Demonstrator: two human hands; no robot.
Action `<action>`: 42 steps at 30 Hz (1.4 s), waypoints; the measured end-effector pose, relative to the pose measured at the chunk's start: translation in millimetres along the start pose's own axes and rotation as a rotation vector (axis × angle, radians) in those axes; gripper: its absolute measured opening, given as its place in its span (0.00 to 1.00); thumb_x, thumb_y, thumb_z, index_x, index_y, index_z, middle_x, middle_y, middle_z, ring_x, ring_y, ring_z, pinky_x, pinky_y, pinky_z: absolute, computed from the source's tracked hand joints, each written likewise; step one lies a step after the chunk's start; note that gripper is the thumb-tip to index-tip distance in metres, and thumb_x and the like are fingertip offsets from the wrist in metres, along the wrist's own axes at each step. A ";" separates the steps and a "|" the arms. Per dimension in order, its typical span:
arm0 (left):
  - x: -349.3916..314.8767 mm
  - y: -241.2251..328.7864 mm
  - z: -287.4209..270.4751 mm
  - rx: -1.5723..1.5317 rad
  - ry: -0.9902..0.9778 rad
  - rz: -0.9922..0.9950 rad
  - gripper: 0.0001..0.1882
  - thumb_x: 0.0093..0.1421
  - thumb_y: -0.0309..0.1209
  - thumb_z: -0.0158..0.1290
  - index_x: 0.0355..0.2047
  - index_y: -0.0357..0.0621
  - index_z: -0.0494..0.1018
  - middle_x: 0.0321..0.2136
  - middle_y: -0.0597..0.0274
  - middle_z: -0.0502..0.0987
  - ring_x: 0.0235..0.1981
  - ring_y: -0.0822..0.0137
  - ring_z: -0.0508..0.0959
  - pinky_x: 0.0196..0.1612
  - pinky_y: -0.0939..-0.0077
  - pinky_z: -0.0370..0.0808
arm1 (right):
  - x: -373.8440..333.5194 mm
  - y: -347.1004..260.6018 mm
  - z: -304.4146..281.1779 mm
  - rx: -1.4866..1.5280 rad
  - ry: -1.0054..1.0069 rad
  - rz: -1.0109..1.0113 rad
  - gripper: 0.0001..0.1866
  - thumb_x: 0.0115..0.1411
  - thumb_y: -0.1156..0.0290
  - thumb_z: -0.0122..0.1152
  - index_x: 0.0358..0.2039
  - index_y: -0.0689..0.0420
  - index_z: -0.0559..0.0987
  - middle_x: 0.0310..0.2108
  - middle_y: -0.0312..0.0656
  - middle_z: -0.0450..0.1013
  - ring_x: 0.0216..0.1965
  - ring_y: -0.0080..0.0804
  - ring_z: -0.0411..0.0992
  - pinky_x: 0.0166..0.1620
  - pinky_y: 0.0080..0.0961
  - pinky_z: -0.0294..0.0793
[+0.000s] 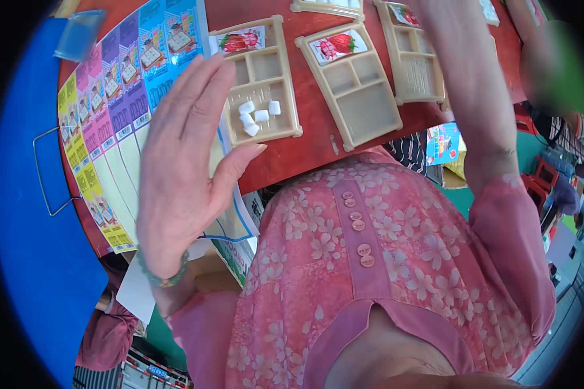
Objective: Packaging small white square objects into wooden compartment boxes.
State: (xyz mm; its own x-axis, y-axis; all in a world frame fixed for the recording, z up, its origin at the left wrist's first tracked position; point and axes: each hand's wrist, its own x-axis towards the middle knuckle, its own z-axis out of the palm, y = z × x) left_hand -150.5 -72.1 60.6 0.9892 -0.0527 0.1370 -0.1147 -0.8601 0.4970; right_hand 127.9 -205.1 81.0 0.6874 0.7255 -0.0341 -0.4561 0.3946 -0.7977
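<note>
My left hand [185, 146] is open, fingers stretched out and thumb apart, above printed sheets of colourful packaging [120, 71]. A green bracelet [169, 279] circles its wrist. Just right of its fingers lies a beige compartment tray [261, 67] with a strawberry-printed sachet [243, 40] and several small white marshmallow-like pieces [261, 115]. The middle tray [368, 117] has another strawberry sachet [337, 47]. My right forearm [480, 110] reaches up past a third tray [416, 74]; the fingers of that hand are out of sight beyond the upper edge.
All of this rests on a red table [285, 159]. Another tray [328, 6] is cut off at the top. A clear plastic box [80, 35] stands at the far left, beside a blue surface [26, 194]. At far right, a blurred green shape [561, 71] and another person's arm appear.
</note>
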 end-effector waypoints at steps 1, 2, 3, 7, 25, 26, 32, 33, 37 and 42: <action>-6.1 2.0 10.4 -0.009 0.043 -0.040 0.35 0.56 0.29 0.64 0.64 0.42 0.68 0.65 0.49 0.68 0.67 0.47 0.66 0.67 0.56 0.64 | -22.7 -5.7 16.2 0.199 0.168 0.226 0.11 0.69 0.65 0.60 0.45 0.58 0.74 0.32 0.38 0.75 0.23 0.18 0.72 0.19 0.09 0.69; -22.7 1.9 13.4 0.009 0.051 -0.080 0.35 0.56 0.29 0.64 0.64 0.42 0.68 0.65 0.49 0.68 0.67 0.47 0.66 0.67 0.56 0.64 | -36.1 -2.0 41.2 0.403 0.308 0.495 0.12 0.69 0.64 0.61 0.45 0.58 0.75 0.33 0.38 0.75 0.24 0.18 0.72 0.20 0.09 0.70; -8.9 -9.2 20.8 0.001 0.111 -0.019 0.35 0.56 0.31 0.65 0.64 0.41 0.67 0.65 0.50 0.68 0.66 0.46 0.67 0.66 0.55 0.66 | -44.4 -6.6 39.3 0.395 0.310 0.433 0.12 0.69 0.64 0.61 0.45 0.58 0.75 0.33 0.38 0.75 0.24 0.18 0.72 0.20 0.09 0.70; -30.6 -13.1 40.2 -0.002 0.189 -0.100 0.34 0.56 0.32 0.65 0.62 0.38 0.68 0.64 0.49 0.69 0.66 0.44 0.67 0.65 0.54 0.66 | -77.9 40.4 37.1 0.012 0.093 0.227 0.15 0.68 0.61 0.62 0.47 0.59 0.77 0.33 0.35 0.75 0.24 0.17 0.73 0.21 0.11 0.70; -7.1 13.2 86.1 0.074 0.401 -0.143 0.19 0.55 0.24 0.64 0.47 0.33 0.78 0.52 0.49 0.77 0.50 0.50 0.80 0.52 0.60 0.77 | -110.9 101.7 31.6 -0.093 0.180 0.084 0.11 0.68 0.65 0.62 0.42 0.59 0.83 0.32 0.36 0.80 0.30 0.21 0.77 0.31 0.17 0.75; -3.9 16.8 87.5 0.069 0.400 -0.139 0.19 0.55 0.24 0.64 0.47 0.33 0.78 0.52 0.49 0.77 0.50 0.50 0.80 0.52 0.60 0.77 | -110.6 99.8 30.3 0.030 0.219 0.128 0.11 0.70 0.65 0.60 0.44 0.59 0.82 0.35 0.33 0.80 0.31 0.15 0.75 0.33 0.13 0.74; 6.1 20.4 93.4 0.014 0.428 -0.161 0.27 0.56 0.26 0.64 0.56 0.33 0.72 0.56 0.49 0.74 0.53 0.50 0.76 0.55 0.59 0.75 | -103.7 117.3 17.7 -0.224 0.167 -0.200 0.10 0.70 0.68 0.60 0.44 0.61 0.82 0.35 0.32 0.80 0.35 0.13 0.73 0.38 0.12 0.72; 6.6 19.5 92.9 0.061 0.406 -0.126 0.29 0.56 0.26 0.64 0.57 0.33 0.71 0.54 0.50 0.75 0.53 0.50 0.75 0.55 0.58 0.75 | -102.8 116.7 18.6 -0.225 0.174 -0.199 0.10 0.70 0.68 0.60 0.44 0.61 0.82 0.35 0.32 0.80 0.35 0.13 0.73 0.38 0.12 0.72; 9.4 20.9 94.5 0.030 0.389 -0.137 0.34 0.55 0.29 0.65 0.60 0.32 0.67 0.54 0.48 0.73 0.54 0.47 0.73 0.55 0.56 0.73 | -98.5 118.6 17.4 -0.325 0.158 -0.206 0.10 0.71 0.68 0.59 0.45 0.61 0.81 0.34 0.32 0.79 0.35 0.13 0.73 0.37 0.13 0.72; 16.1 21.7 98.8 0.010 0.461 -0.192 0.37 0.54 0.35 0.66 0.61 0.33 0.66 0.56 0.45 0.68 0.53 0.46 0.72 0.54 0.53 0.72 | -98.1 110.4 22.9 -0.442 0.135 0.015 0.09 0.70 0.69 0.59 0.45 0.61 0.80 0.34 0.34 0.78 0.35 0.15 0.72 0.37 0.14 0.71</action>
State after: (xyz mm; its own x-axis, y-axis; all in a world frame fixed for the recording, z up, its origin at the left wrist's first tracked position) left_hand -128.0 -141.7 -11.1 0.8486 0.3345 0.4098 0.0684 -0.8376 0.5421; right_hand -2.9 -219.8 10.0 0.7636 0.6375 -0.1022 -0.2019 0.0855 -0.9757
